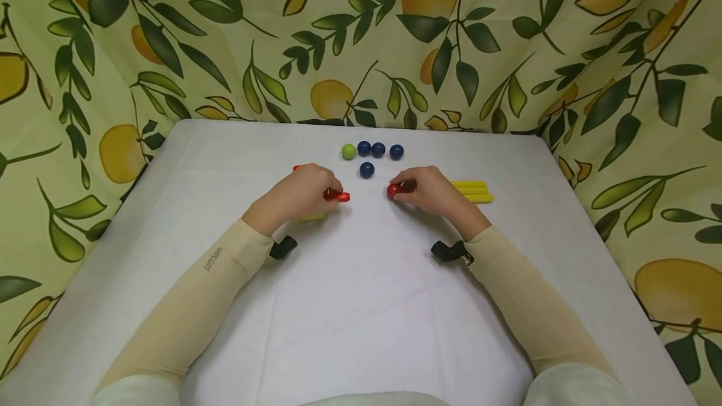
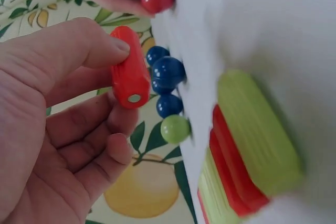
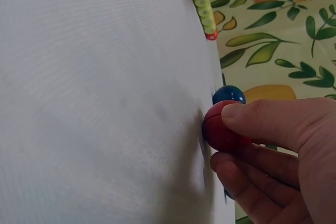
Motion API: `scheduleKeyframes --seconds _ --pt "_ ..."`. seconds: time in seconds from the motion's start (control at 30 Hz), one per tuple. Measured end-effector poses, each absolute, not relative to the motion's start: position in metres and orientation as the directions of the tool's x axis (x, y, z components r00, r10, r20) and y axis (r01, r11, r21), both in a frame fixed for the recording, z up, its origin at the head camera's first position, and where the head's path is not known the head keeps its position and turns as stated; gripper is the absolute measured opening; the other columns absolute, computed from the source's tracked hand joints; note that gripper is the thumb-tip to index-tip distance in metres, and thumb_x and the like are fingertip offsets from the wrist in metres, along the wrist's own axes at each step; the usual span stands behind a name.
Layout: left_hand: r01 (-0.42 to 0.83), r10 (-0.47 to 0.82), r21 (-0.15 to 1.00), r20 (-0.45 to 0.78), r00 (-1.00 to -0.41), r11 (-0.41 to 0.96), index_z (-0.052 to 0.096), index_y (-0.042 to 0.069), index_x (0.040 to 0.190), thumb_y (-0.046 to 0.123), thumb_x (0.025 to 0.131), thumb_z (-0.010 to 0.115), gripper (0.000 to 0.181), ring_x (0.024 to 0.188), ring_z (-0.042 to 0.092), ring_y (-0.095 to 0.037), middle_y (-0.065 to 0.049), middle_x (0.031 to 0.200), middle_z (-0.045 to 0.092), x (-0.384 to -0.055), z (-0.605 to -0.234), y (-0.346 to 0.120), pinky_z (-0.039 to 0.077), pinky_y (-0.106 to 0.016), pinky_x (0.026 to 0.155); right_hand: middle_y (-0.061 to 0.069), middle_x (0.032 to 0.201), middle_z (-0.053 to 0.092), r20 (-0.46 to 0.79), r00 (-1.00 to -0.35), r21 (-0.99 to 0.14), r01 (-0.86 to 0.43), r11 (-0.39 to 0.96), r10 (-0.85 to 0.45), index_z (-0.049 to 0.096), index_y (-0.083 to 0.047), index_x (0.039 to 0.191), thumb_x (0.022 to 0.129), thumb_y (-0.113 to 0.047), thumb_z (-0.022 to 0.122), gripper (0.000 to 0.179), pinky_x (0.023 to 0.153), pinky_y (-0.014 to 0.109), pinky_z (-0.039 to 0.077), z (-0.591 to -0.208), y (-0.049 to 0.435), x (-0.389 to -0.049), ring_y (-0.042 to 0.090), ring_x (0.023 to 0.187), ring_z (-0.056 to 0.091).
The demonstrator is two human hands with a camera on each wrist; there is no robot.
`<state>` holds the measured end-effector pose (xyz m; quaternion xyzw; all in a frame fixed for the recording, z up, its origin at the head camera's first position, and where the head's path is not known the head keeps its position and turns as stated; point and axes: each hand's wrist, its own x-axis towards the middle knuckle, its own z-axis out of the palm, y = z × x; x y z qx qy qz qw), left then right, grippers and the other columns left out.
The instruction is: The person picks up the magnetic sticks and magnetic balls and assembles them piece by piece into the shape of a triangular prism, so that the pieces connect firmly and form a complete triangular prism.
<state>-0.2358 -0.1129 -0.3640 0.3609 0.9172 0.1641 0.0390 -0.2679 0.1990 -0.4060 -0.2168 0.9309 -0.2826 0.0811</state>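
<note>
My left hand [image 1: 304,193] pinches a red magnetic rod [image 2: 130,72] between thumb and fingers, and a small metal disc shows on the rod's end. My right hand [image 1: 431,192] holds a red ball [image 3: 223,127] by thumb and fingers, close over the white tabletop. The rod's end points toward the ball, with a gap between the two. Just beyond the hands lie several dark blue balls [image 1: 366,170] and one green ball [image 1: 348,151]. Beside the left hand, a row of green and red rods [image 2: 257,135] lies side by side, partly hidden by that hand in the head view.
Yellow rods [image 1: 476,198] lie to the right, partly behind the right hand. A white cloth covers the table [image 1: 361,306]. At its far edge hangs a curtain [image 1: 350,36] with a fruit and leaf print, which also runs along both sides.
</note>
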Motion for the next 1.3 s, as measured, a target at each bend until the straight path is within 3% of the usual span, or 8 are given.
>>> scheduleKeyframes --seconds 0.17,0.53,0.8,1.03,1.3 --pt "0.611 0.656 0.36 -0.005 -0.755 0.705 0.085 0.006 0.111 0.014 0.096 0.081 0.017 0.086 0.063 -0.024 -0.002 0.09 0.075 -0.257 -0.366 -0.095 0.052 -0.039 0.086 0.008 0.111 0.075 -0.03 -0.893 -0.568 -0.354 0.743 -0.449 0.079 -0.008 0.129 0.097 -0.016 0.085 0.034 0.092 0.041 0.057 -0.41 0.197 -0.268 0.026 0.101 0.065" --pt "0.584 0.646 0.37 -0.063 -0.761 0.723 0.084 0.007 0.115 0.023 0.1 0.081 0.022 0.088 0.064 -0.024 -0.005 0.095 0.076 -0.277 -0.379 -0.068 0.055 -0.035 0.086 0.006 0.106 0.075 0.014 -0.884 -0.577 -0.388 0.719 -0.467 0.08 -0.008 0.125 0.096 -0.015 0.085 0.03 0.091 0.041 0.058 -0.414 0.196 -0.268 0.025 0.098 0.067" --pt "0.59 0.64 0.364 -0.02 -0.768 0.72 0.082 0.009 0.099 0.019 0.1 0.08 0.01 0.08 0.058 -0.023 -0.004 0.083 0.068 -0.28 -0.384 -0.06 0.049 -0.033 0.075 0.007 0.107 0.076 0.04 -0.874 -0.585 -0.414 0.697 -0.485 0.08 -0.007 0.126 0.095 -0.015 0.086 0.032 0.092 0.042 0.058 -0.411 0.193 -0.27 0.025 0.098 0.068" --pt "0.631 0.671 0.338 -0.004 -0.741 0.698 0.084 0.005 0.107 0.018 0.101 0.078 0.016 0.084 0.061 -0.024 -0.004 0.089 0.072 -0.279 -0.387 -0.048 0.054 -0.033 0.081 0.006 0.109 0.077 0.034 -0.877 -0.581 -0.407 0.705 -0.479 0.08 -0.007 0.127 0.095 -0.013 0.085 0.033 0.093 0.041 0.058 -0.411 0.195 -0.27 0.024 0.1 0.068" --pt "0.651 0.682 0.308 0.009 -0.731 0.694 0.084 0.006 0.104 0.015 0.101 0.076 0.012 0.082 0.059 -0.023 -0.004 0.085 0.07 -0.282 -0.395 -0.042 0.051 -0.034 0.077 0.006 0.109 0.077 0.042 -0.873 -0.583 -0.416 0.698 -0.486 0.08 -0.007 0.127 0.095 -0.013 0.085 0.033 0.092 0.041 0.058 -0.411 0.196 -0.27 0.024 0.099 0.069"
